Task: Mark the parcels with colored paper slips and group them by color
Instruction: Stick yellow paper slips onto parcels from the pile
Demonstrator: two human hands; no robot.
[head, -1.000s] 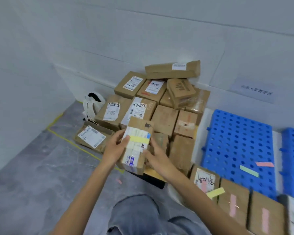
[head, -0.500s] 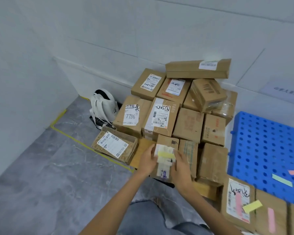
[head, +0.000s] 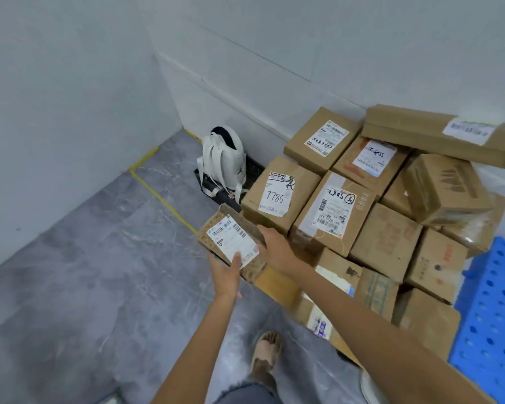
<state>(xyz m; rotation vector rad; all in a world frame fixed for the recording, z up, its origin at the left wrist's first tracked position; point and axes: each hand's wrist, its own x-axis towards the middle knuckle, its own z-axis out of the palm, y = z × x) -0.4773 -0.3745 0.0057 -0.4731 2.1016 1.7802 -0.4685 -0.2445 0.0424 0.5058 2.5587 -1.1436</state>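
One label-up parcel (head: 231,242), long axis diagonal, between left hand (head: 226,277), right hand (head: 276,249)

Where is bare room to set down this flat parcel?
Bare: the grey marbled floor left of the yellow tape line, up to the white wall; also the visible part of the blue perforated pallet. Crowded: the stacked brown cardboard parcels and the white backpack.

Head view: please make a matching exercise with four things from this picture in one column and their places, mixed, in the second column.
1. white backpack
2. parcel marked 7786
3. blue pallet
4. flat parcel

A. at the picture's right edge
B. gripped by left hand and right hand
C. upright at the foot of the wall
D. just right of the backpack

Pairs: 1-C, 2-D, 3-A, 4-B
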